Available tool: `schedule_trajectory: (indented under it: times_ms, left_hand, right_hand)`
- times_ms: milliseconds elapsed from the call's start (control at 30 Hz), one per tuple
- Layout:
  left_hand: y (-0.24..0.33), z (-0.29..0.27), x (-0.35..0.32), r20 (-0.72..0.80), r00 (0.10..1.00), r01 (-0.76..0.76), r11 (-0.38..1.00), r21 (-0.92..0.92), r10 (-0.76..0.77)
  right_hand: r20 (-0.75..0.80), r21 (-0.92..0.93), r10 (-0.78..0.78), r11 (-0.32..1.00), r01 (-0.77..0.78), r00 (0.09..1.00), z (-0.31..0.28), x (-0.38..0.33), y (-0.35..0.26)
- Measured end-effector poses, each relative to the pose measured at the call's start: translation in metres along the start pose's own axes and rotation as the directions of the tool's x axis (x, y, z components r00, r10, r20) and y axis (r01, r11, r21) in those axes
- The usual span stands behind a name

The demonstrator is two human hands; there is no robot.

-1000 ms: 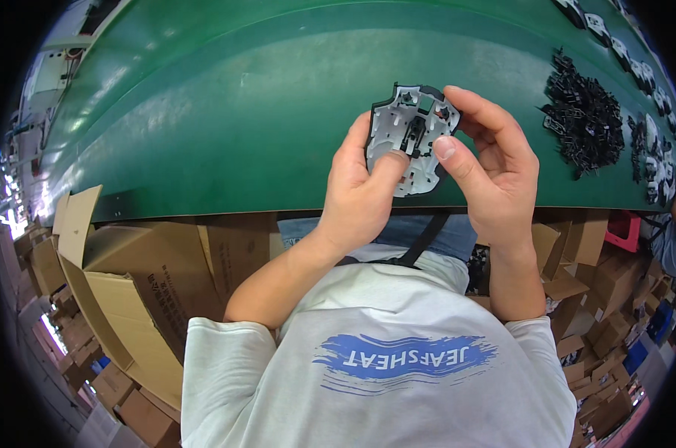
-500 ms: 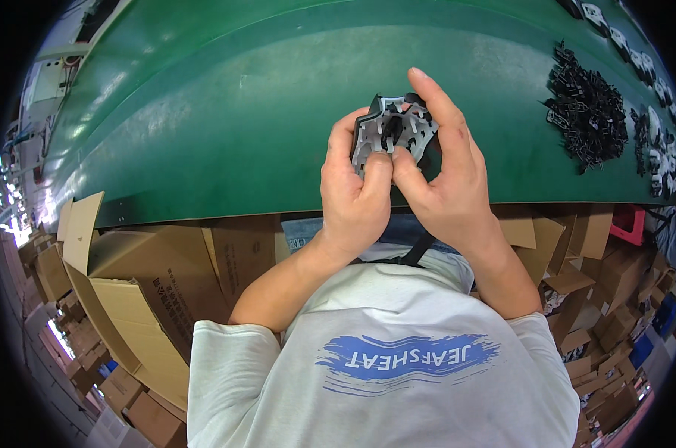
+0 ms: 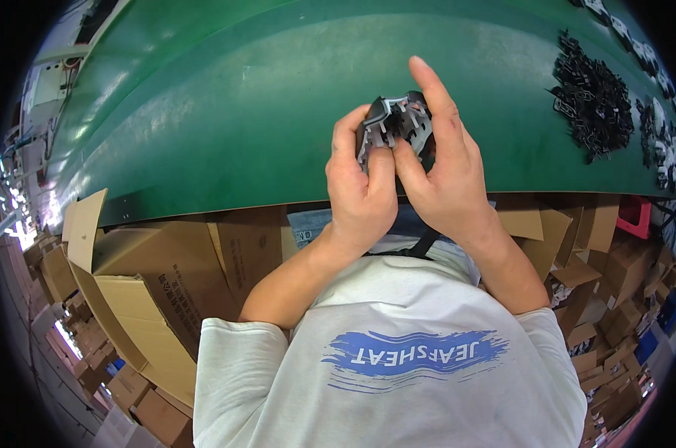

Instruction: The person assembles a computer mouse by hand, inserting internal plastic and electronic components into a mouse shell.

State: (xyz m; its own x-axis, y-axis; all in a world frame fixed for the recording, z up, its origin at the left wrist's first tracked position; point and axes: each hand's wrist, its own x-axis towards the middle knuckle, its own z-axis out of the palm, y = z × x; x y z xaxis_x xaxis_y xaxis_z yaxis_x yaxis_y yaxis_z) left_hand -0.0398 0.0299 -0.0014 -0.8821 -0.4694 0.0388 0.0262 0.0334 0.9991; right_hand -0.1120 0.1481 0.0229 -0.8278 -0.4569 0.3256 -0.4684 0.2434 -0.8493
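Between my two hands I hold a grey and black moulded plastic shell (image 3: 420, 127), its hollow, ribbed inside facing me. A dark part sits in the middle of it, too small to name. My left hand (image 3: 360, 187) is closed round the shell's left side, the thumb pressing on its near inner edge. On the other side my right hand (image 3: 454, 175) grips it, thumb at the near edge beside the left thumb. The right index finger stretches up past the shell. Both hands are above the green table (image 3: 241, 112), and the palms hide the shell's underside.
A heap of small black plastic parts (image 3: 595, 108) lies on the table at the right. Beyond it, white and black moulded pieces (image 3: 670, 157) line the far right edge. Open cardboard boxes (image 3: 151, 261) stand below the table's near edge, with a red plastic object (image 3: 635, 216) at the right.
The shell has tilted in my hands, so its inside shows at a steeper slant. My right index finger reaches slightly higher. Both hands still hold the shell.
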Motion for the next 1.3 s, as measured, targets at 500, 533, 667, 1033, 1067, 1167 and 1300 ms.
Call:
schedule_trajectory:
  times_ms: [500,533,667,1033,1067,1167,1300]
  left_hand:
    - [0.150,-0.235,-0.025,-0.540,0.810,-0.180,0.974,0.139,0.227]
    - [0.153,-0.334,-0.046,-0.654,0.727,-0.191,0.977,0.097,0.207]
    - [0.180,-0.404,-0.077,-0.861,0.262,0.368,0.780,0.506,0.436]
    - [0.214,-0.677,-0.123,-0.799,0.599,0.677,0.503,0.538,0.048]
    - [0.228,-0.672,-0.107,-0.732,0.663,0.662,0.335,0.671,0.155]
    - [0.196,-0.568,-0.006,-0.354,0.849,0.308,0.177,0.935,0.393]
    - [0.196,-0.268,0.148,-0.008,0.878,-0.160,0.310,0.937,0.479]
  right_hand:
    - [-0.237,-0.615,0.295,0.692,-0.378,0.926,-0.158,0.018,0.037]
    - [-0.295,-0.673,0.285,0.616,-0.409,0.912,-0.173,0.013,0.045]
    - [-0.250,-0.803,0.207,0.502,-0.322,0.946,-0.184,0.016,0.069]
    - [-0.323,-0.562,0.203,0.744,-0.360,0.924,-0.180,0.020,0.079]
    - [-0.340,-0.545,0.212,0.749,-0.376,0.916,-0.181,0.018,0.082]
    - [-0.324,-0.641,0.237,0.657,-0.397,0.916,-0.175,0.022,0.066]
    - [-0.214,-0.571,0.137,0.785,-0.238,0.967,-0.170,0.021,0.079]
